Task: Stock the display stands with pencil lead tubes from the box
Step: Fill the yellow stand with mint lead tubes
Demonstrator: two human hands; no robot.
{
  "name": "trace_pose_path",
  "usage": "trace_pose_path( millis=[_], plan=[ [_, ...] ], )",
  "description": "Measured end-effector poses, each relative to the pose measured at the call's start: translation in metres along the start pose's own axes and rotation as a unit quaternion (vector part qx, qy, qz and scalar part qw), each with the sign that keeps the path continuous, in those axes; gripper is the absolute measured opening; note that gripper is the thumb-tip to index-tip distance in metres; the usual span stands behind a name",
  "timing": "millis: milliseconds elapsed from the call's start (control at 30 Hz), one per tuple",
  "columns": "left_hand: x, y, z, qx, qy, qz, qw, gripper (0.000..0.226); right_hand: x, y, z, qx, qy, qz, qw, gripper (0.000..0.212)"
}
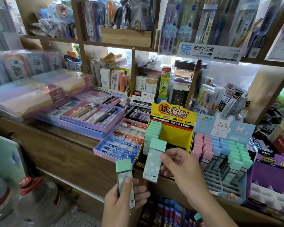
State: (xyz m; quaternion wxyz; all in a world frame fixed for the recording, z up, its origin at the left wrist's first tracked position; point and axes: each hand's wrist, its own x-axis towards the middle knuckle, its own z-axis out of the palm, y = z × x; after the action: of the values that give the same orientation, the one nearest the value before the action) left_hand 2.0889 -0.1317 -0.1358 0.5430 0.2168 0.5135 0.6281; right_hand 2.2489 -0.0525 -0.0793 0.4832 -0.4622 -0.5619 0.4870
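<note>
Head view: the right hand (184, 167) is pinching a mint-capped flat plastic lead tube (153, 163) before the yellow cardboard display stand (175, 128), apparently slotting it; the left hand (121, 205) is gripping a second tube (124, 177). Next needs aligning with an empty slot.

The left hand (125, 202) is hovering below the yellow stand (175, 133), fingers (142, 190) curling round an upright tube (124, 176), thumb pressing its front. The right hand (184, 169) is reaching in front of the stand, pinching a second tube (152, 164), forearm stretching back toward lower right.
</note>
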Motion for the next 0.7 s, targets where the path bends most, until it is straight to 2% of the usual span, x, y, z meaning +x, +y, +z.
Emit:
trace_pose_path(
  millis=[100, 233, 700],
  plan=[
    [-0.001, 0.003, 0.000, -0.008, -0.005, -0.003, 1.000, 0.035, 0.013, -0.007, -0.002, -0.043, 0.027, -0.059, 0.997, 0.004],
    [-0.003, 0.005, 0.000, -0.007, -0.001, -0.003, 1.000, 0.034, 0.028, -0.009, 0.000, -0.079, 0.039, -0.093, 0.992, 0.009],
    [-0.003, 0.007, 0.002, 0.000, 0.004, -0.009, 1.000, 0.033, 0.043, 0.014, 0.016, -0.121, 0.030, -0.107, 0.986, 0.013]
  ],
)
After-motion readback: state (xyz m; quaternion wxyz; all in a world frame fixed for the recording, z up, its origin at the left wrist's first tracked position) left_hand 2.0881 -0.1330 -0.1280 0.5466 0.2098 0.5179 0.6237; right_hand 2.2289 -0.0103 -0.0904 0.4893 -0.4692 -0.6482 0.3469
